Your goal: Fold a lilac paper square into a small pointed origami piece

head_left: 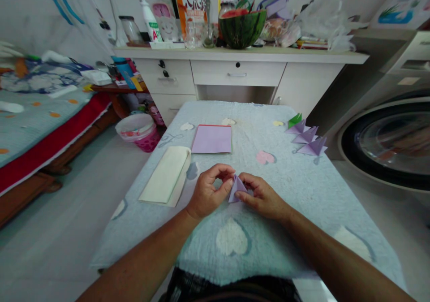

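A small piece of folded purple paper [237, 189] is held between my two hands over the near middle of the table. My left hand [211, 187] pinches its upper tip between thumb and fingers. On the other side, my right hand [262, 195] grips the paper's right edge, thumb in front and fingers behind. Beyond my left hand lies a stack of square paper [212, 139], purple on top with a red edge showing. Folded purple paper pieces [313, 147] and a green one [294, 120] stand in a row at the far right.
A folded cream-coloured paper [165, 175] lies left of my hands on the patterned tablecloth [231, 239]. Behind the table stands a white cabinet [238, 71] bearing a cut watermelon [242, 29]. A pink bin [146, 140] is on the floor at left, a washing machine [396, 127] at right.
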`<control>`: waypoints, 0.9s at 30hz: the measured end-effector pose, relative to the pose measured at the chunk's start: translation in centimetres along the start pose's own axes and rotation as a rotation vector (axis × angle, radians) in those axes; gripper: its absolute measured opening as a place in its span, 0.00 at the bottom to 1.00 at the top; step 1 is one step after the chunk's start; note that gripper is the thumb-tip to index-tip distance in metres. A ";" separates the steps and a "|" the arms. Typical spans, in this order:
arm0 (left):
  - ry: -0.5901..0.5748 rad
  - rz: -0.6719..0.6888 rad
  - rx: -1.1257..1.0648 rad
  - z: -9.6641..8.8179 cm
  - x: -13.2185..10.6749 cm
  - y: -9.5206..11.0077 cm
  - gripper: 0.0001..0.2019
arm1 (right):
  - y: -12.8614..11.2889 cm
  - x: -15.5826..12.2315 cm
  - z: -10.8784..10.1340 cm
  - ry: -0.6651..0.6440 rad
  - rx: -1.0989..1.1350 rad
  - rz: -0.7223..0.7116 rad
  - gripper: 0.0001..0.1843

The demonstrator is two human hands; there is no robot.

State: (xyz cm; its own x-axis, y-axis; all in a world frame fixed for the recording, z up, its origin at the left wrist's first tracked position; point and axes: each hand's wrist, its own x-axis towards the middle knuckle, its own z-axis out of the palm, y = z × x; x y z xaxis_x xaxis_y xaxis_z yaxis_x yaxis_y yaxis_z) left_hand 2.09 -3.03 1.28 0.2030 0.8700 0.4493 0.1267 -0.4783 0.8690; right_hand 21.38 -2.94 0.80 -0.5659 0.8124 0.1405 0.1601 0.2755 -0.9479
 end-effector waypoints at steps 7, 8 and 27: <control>-0.063 0.077 0.089 -0.7 0.7 0.8 0.09 | 0.0 0.0 -0.1 -0.069 0.082 0.002 0.14; -0.066 0.089 0.095 -0.7 0.8 0.9 0.08 | 0.0 0.0 -0.1 -0.073 0.090 0.005 0.14; -0.098 -0.037 -0.068 -0.8 0.9 0.8 0.05 | 0.2 0.0 0.0 -0.119 0.077 0.036 0.12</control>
State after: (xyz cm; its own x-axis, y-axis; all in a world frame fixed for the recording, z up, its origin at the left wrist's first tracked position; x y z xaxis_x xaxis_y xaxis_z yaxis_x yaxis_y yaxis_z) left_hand 1.59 -2.52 2.60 0.2942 0.8695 0.3967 0.0707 -0.4338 0.8982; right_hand 21.42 -2.84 0.60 -0.6537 0.7530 0.0757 0.1219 0.2034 -0.9715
